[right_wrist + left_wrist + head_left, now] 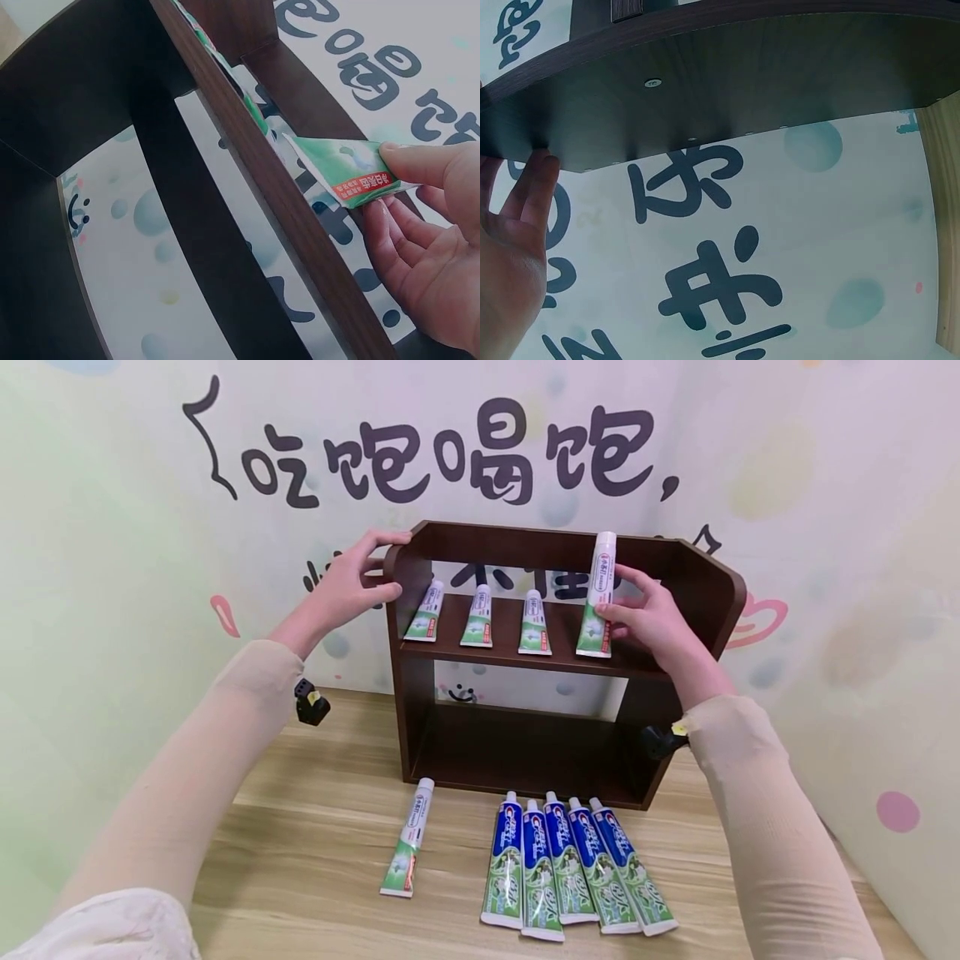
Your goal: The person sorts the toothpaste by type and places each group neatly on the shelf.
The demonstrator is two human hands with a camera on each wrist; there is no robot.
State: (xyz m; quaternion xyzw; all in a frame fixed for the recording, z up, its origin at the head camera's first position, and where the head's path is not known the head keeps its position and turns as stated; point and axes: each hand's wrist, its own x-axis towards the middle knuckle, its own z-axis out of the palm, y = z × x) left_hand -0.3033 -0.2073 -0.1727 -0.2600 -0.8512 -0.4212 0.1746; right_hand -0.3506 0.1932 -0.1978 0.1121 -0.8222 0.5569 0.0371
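Observation:
My right hand (656, 618) pinches a white-and-green toothpaste tube (597, 585) between thumb and fingers, at the right part of the brown shelf's (517, 653) upper level. That tube stands cap up; in the right wrist view its flat crimped end (322, 176) is close to the board's front edge, and contact there is unclear. Three similar tubes lean in a row to its left: one toothpaste tube (425, 612), a second tube (477, 617) and a third tube (534, 623). With fairly straight fingers, my left hand (348, 581) touches the shelf's left side panel (742, 82) near its top.
Before the shelf, one white-and-green toothpaste tube (408, 839) lies on the wooden table (315, 827). Several blue-and-green toothpaste tubes (573, 860) lie fanned out to its right. A patterned wall (480, 393) with large black characters rises behind the shelf.

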